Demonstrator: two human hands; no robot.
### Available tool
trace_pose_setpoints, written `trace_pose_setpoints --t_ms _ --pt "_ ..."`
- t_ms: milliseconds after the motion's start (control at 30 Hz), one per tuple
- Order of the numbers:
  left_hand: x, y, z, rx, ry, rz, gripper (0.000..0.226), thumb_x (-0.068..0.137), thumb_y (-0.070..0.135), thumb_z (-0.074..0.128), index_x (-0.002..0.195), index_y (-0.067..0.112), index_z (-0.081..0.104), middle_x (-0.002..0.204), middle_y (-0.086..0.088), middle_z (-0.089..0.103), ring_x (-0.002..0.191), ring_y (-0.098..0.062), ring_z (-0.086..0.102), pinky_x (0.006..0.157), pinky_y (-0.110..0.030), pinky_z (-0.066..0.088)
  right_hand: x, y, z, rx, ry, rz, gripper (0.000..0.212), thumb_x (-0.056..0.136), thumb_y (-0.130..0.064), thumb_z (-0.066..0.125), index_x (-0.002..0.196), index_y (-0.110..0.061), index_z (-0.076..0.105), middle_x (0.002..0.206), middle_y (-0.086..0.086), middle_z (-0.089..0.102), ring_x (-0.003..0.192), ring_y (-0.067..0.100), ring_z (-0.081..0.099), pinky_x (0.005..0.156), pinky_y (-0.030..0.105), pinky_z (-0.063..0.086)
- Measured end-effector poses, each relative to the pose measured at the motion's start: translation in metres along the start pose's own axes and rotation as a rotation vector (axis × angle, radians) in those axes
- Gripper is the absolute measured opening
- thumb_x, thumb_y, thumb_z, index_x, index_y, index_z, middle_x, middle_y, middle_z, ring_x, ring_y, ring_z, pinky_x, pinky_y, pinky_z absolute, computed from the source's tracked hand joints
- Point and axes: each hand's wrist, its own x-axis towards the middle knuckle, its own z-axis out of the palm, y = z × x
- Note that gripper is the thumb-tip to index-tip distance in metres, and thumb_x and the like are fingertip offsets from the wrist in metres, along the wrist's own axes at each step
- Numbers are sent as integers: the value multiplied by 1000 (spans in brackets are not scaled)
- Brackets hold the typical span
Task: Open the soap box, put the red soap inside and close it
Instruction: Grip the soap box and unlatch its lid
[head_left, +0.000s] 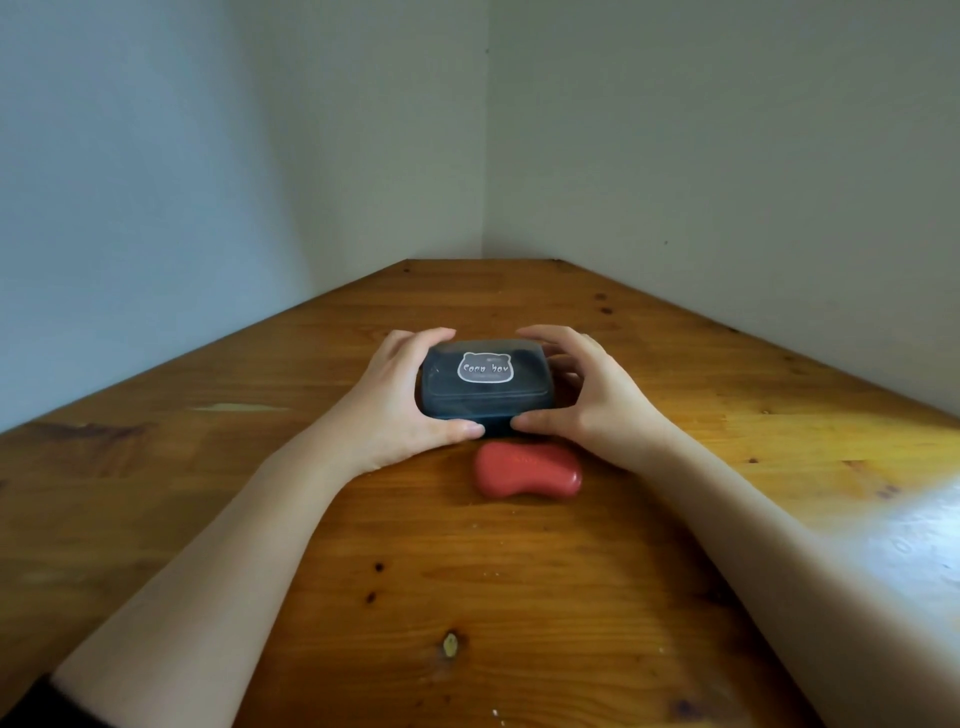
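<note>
Left hand (400, 400) and right hand (582, 395) clamped on opp. ends of dark soap box (485, 387), thumbs at its near edge, lid shut. Red soap (527, 469) flat on wooden table (519, 597), just in front of box, untouched.

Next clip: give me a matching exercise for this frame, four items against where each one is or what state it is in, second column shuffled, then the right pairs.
Column one:
1. soap box
2. red soap
3. left hand
4. right hand

Column two:
A. lies bare on the wooden table, nearer the camera than the box
B. grips the box's left end
C. dark, lid shut, held at both ends
D. grips the box's right end

Pairs: 1-C, 2-A, 3-B, 4-D
</note>
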Motion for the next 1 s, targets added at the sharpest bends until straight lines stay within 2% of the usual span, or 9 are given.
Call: trace_pose_setpoints --t_ms 133,367,500,567,667,733,867,1000 --pt "-1 0 1 1 -7 -3 109 65 63 85 155 34 31 141 17 30 131 -7 37 102 -28 34 -1 1 -1 -31 -18 -5 88 68 -29 96 143 -39 52 137 -4 54 123 7 57 100 9 41" --pt "-2 -1 0 -18 -15 -2 109 64 64 85 155 35 31 142 16 30 133 -7 36 103 -28 32 -1 1 -3 -39 -66 -8 90 71 -33 95 147 -42 47 144 -6 51 129 6 53 105 18 42" --pt "-2 1 -3 -21 -33 1 109 67 61 86 156 32 32 146 13 31 136 -9 36 108 -29 33 0 0 -4 -37 -78 -11 90 72 -35 94 147 -41 47 146 -8 54 129 7 54 109 28 46" --pt "-2 3 -5 -53 -58 2 107 69 65 82 157 30 33 149 13 30 137 -7 35 111 -29 33 0 1 -4 -30 -75 -9 90 71 -34 95 147 -41 47 145 -7 56 130 8 55 110 33 48" --pt "-3 4 -10 -146 -67 14 95 77 63 71 157 27 36 150 13 32 137 -2 34 111 -18 30 0 2 -3 -21 -64 -6 92 69 -32 96 147 -39 48 143 -5 58 130 11 56 112 37 47" --pt "-3 5 -12 -170 -68 49 85 81 53 71 156 28 38 151 11 35 137 1 35 107 -9 28 0 3 -3 -16 -59 -8 92 69 -31 96 147 -38 48 142 -6 59 130 10 57 111 34 48" --pt "-3 5 -13 -145 -61 131 65 85 43 71 147 36 52 150 12 41 138 4 35 104 -8 29 0 5 -2 5 -57 2 95 67 -31 97 147 -41 46 138 -11 60 126 2 58 104 21 46" --pt "-2 2 -11 -118 -37 148 50 88 43 73 137 43 63 152 16 46 140 0 37 105 -18 28 1 6 -1 21 -58 22 100 67 -30 97 151 -39 42 136 -12 60 125 4 58 105 21 45"
